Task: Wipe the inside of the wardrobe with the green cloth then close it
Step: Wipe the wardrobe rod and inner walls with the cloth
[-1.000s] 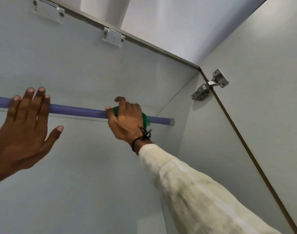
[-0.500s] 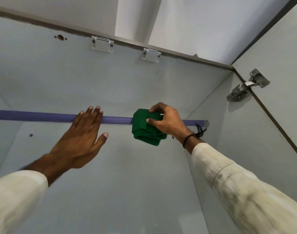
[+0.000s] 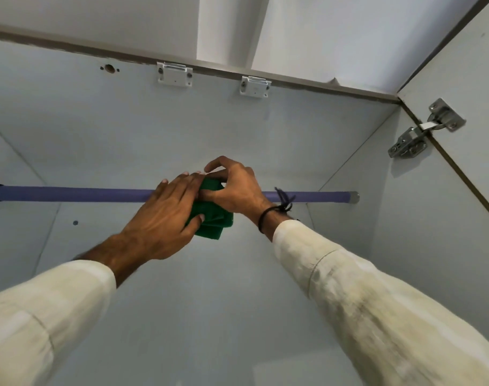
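I look up into the pale grey wardrobe (image 3: 237, 129). A folded green cloth (image 3: 214, 222) is held in front of the purple hanging rail (image 3: 70, 194), near its middle. My left hand (image 3: 165, 215) grips the cloth's left side, thumb underneath. My right hand (image 3: 233, 189) pinches its upper right part. Both hands cover most of the cloth. The right door (image 3: 466, 87) stands open on a metal hinge (image 3: 421, 132).
Two white brackets (image 3: 174, 74) (image 3: 255, 86) sit under the wardrobe's top front edge. A drilled hole (image 3: 109, 68) lies to their left. The rail runs wall to wall, ending at a socket (image 3: 355, 197) on the right side panel.
My left hand left the rail and moved right onto the cloth. My right hand carried the cloth off the rail's right end toward the middle. The view tilted and pulled back.
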